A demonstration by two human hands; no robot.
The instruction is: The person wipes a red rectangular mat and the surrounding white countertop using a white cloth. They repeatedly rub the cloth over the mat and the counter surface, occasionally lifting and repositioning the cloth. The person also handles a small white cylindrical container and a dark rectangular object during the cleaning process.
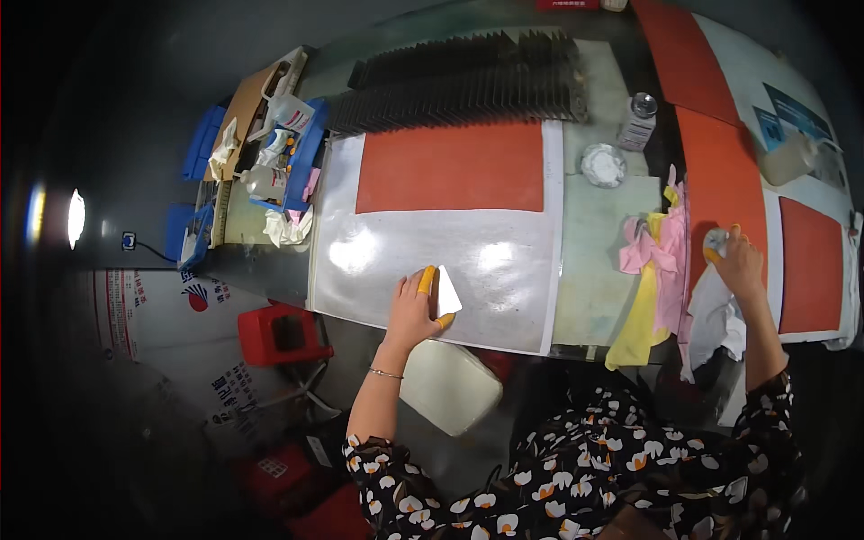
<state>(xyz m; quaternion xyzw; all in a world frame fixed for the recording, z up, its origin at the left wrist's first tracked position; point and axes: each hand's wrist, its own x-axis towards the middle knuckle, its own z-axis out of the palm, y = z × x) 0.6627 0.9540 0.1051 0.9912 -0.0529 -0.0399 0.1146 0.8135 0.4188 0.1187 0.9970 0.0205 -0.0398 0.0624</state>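
My left hand (pixel 415 309), with yellow finger covers, pinches a small flat white piece (pixel 448 292) by its edge, tilted, over the glossy pale mat (pixel 396 236). At the right, my right hand (pixel 742 259) has its fingers closed on a bunched grey-white cloth (pixel 715 240) above the orange sheet (pixel 720 180). A white cloth (pixel 708 306) hangs over the table's front edge beneath that hand; whether the two are one piece I cannot tell. Beside it hang pink (pixel 668 279) and yellow (pixel 641 319) cloths. A red-orange sheet (pixel 450 167) covers the back of the mat.
A long row of dark upright plates (pixel 459 85) stands at the back. Near it are a clear bottle (pixel 637 124) and a round foil-like dish (pixel 603 166). A blue tray (pixel 301 171) with bottles and tissues lies left. A pale stool (pixel 450 385) and red stool (pixel 281 333) stand below.
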